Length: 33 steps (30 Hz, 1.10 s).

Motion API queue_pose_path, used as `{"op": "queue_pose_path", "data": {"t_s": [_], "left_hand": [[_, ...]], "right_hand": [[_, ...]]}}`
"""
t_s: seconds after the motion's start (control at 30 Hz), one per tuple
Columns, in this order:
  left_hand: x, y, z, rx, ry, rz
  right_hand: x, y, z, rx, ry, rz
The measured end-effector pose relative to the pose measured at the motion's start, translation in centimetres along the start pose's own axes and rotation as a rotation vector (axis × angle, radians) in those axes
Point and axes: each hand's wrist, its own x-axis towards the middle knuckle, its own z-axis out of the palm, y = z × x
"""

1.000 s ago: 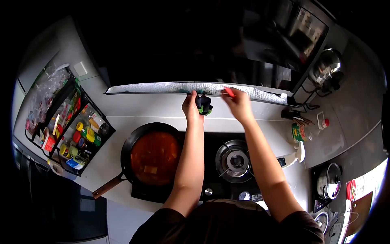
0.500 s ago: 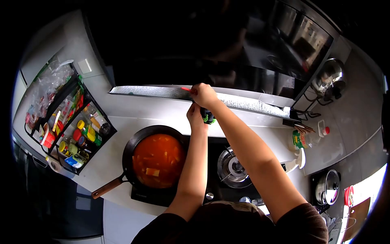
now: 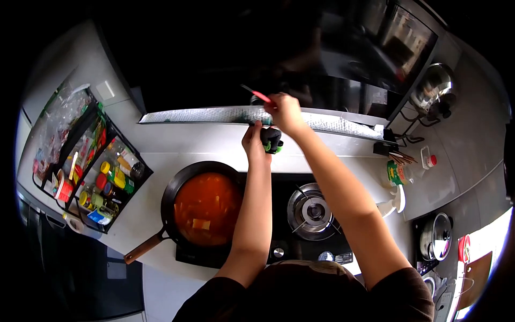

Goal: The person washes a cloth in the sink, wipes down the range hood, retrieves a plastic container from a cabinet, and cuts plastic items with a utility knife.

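Observation:
My left hand (image 3: 255, 142) is raised above the back of the stove, its fingers closed round a black object with green edges (image 3: 272, 140). Its kind cannot be made out. Just above it, my right hand (image 3: 286, 114) grips a red-handled tool (image 3: 262, 96) whose thin, light tip points up and left. Below and left of my forearms, a dark frying pan (image 3: 169, 196) holds red-orange soup (image 3: 206, 198) with a pale square piece floating in it.
A gas burner (image 3: 314, 212) lies right of my left forearm. Foil (image 3: 188, 115) lines the ledge under the dark range hood. A rack (image 3: 80, 214) of jars and bottles stands left. At right are a spray bottle (image 3: 398, 198), a plastic jug (image 3: 398, 173) and a lidded pot (image 3: 435, 244).
My right hand has moved up and right, away from my left hand. More of the red-handled tool and of the black-and-green object now shows. The view has shifted slightly.

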Motion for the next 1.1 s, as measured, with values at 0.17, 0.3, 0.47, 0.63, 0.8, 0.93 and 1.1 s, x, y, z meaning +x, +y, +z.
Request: {"op": "queue_pose_path", "data": {"t_s": [0.17, 0.3, 0.47, 0.63, 0.8, 0.93, 1.1], "left_hand": [[-0.6, 0.5, 0.2, 0.060, -0.002, -0.021], [-0.4, -0.2, -0.5, 0.071, 0.049, 0.009], [0.0, -0.5, -1.3, 0.067, 0.000, -0.002], [-0.9, 0.3, 0.0, 0.071, 0.082, 0.028], [-2.0, 1.1, 0.5, 0.104, 0.103, 0.013], [-1.6, 1.0, -0.1, 0.088, 0.072, -0.032], [-1.8, 1.7, 0.7, 0.122, 0.072, -0.018]], "right_hand": [[-2.6, 0.0, -5.8, 0.054, -0.006, 0.146], [-6.3, 1.1, -9.5, 0.112, -0.035, 0.314], [-13.4, 2.4, -13.0, 0.263, 0.055, 0.429], [-18.3, 4.1, -14.3, 0.282, 0.218, 0.512], [-19.8, 4.9, -13.3, 0.352, 0.362, 0.572], [-19.7, 6.4, -11.5, 0.352, 0.571, 0.564], [-17.2, 8.3, -9.6, 0.351, 0.587, 0.520]]}}
